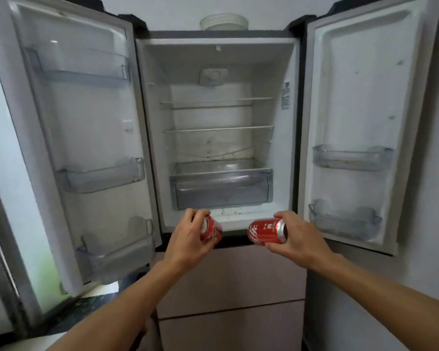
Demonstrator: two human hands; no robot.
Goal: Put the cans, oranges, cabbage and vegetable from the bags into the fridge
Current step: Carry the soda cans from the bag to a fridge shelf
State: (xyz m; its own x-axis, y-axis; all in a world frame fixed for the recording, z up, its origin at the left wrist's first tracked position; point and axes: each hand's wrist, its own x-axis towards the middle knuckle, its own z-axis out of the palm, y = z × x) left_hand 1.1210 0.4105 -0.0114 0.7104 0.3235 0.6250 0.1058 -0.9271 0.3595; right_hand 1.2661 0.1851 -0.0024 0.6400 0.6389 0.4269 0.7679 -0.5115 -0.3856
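Fingers (202, 213) round cans (264, 233) before open fridge (238, 220)

Pale kitchen corner, lit by soft daylight from the side.
A white wall (264, 6) fills 12 o'clock and runs down past 3 o'clock, with a ribbed white bowl (224, 21) in front of it at 12. At 9 o'clock a window (0, 110) glows white and pale green. At 7 o'clock lies a dark speckled surface (86, 304); whether it is floor or counter is unclear.
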